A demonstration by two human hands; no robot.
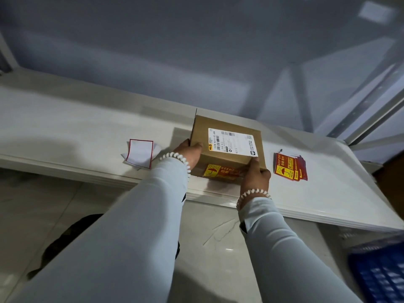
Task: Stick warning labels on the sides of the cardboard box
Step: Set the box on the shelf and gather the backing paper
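A small brown cardboard box (218, 125) with a white shipping label on top sits on a white table (76, 127). A red and yellow "KEEP DRY" warning label (218, 171) is on the box's near side. My left hand (190, 152) grips the box's left near corner, thumb on top. My right hand (255, 174) holds the right near corner and covers the right end of that label. A stack of the same warning labels (289, 167) lies on the table right of the box.
White backing papers with a red border (141, 153) lie left of the box. The table's front edge runs just below the box. A blue plastic crate (380, 272) stands on the tiled floor at lower right. Metal shelf frames rise at the right.
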